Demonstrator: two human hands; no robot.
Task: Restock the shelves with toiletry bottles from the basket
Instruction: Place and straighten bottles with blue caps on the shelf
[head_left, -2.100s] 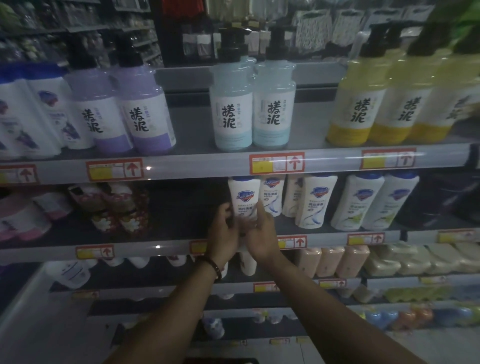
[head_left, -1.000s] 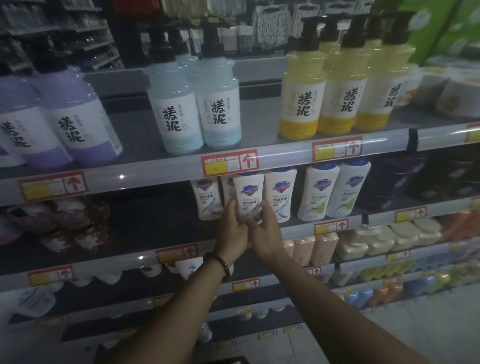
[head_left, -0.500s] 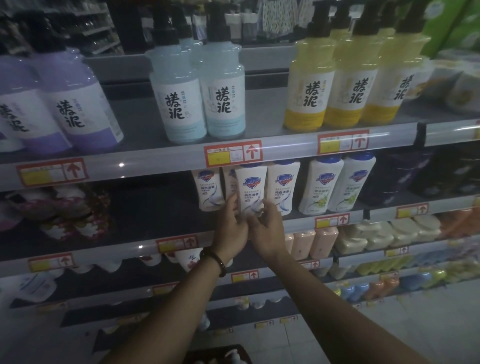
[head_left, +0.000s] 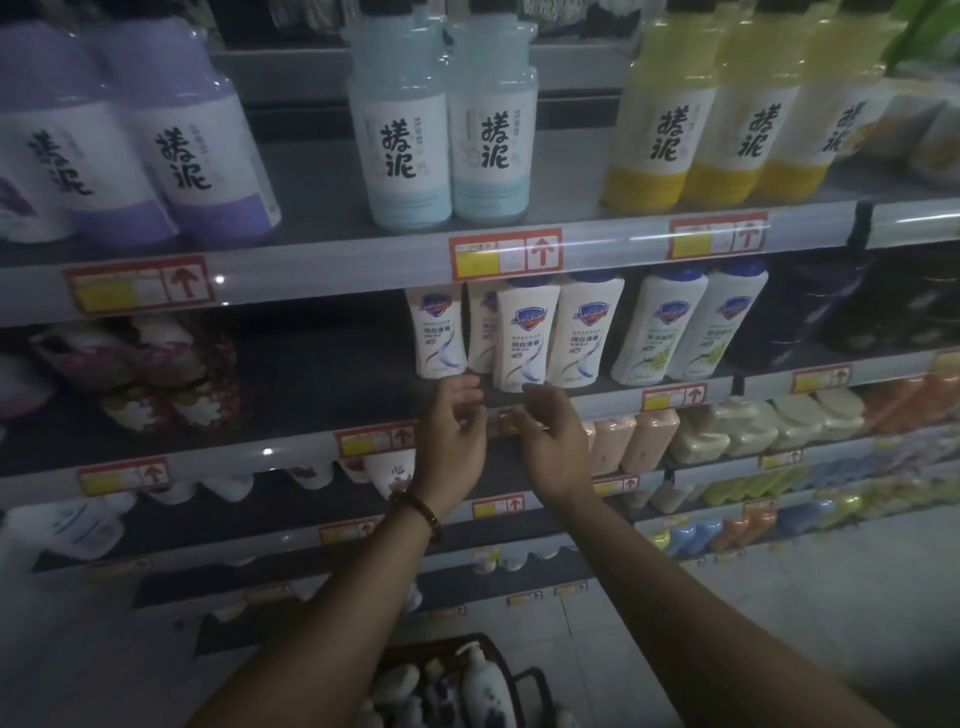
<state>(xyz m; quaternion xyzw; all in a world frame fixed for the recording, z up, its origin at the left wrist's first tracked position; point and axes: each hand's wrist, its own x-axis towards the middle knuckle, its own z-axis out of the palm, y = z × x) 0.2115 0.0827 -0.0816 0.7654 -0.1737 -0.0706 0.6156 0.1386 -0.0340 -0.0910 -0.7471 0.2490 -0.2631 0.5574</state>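
A person's left hand (head_left: 453, 436), a dark beaded bracelet (head_left: 418, 514) on its wrist, and right hand (head_left: 556, 441) hover just below a white plastic toiletry bottle with a blue shield logo (head_left: 522, 343), fingers loosely curled and empty, the two hands a little apart. The bottle stands upright at the front of the grey metal second shelf (head_left: 597, 402), among matching bottles. Below, a dark wire basket (head_left: 524, 680) on the floor holds more white bottles.
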